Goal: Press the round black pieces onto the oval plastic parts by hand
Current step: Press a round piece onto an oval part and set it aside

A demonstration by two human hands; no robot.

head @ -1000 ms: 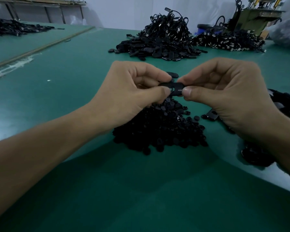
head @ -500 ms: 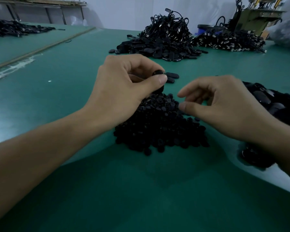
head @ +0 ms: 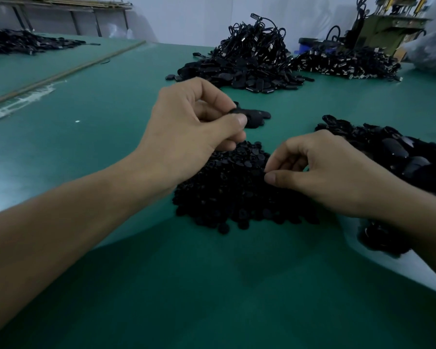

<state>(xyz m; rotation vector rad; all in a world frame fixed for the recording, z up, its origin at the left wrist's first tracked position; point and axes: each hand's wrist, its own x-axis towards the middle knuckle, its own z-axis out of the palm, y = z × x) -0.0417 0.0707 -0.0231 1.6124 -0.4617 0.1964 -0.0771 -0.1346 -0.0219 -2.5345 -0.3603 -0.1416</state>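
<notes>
Hands that met over one oval part a second ago have split. The left hand [head: 194, 129] has carried the part up and away, and the right hand [head: 337, 175] has dropped to the round pieces [head: 232, 197].

The oval part [head: 237, 112] is pinched between the left thumb and curled fingers, low over the table. It is just beside a small group [head: 258, 118] of black parts lying beyond the hand. The fingers hide whether a round piece is seated on it.

At the right edge of the pile of round pieces, the right thumb and forefinger are drawn nearly tip to tip, with the other fingers curled. Whether a piece is caught between them I cannot tell, since it is black against black.

Judging by this, one press looks finished and the part is likely headed for the small group, while the right hand starts the next round. That round still needs a fresh oval, probably from the loose ovals [head: 400, 157] heaped just past the right hand.

Further out on the green table [head: 86, 152], a corded heap [head: 249, 59] and a second heap [head: 345, 62] sit well apart from the work. Another dark pile [head: 23, 42] lies far left.
</notes>
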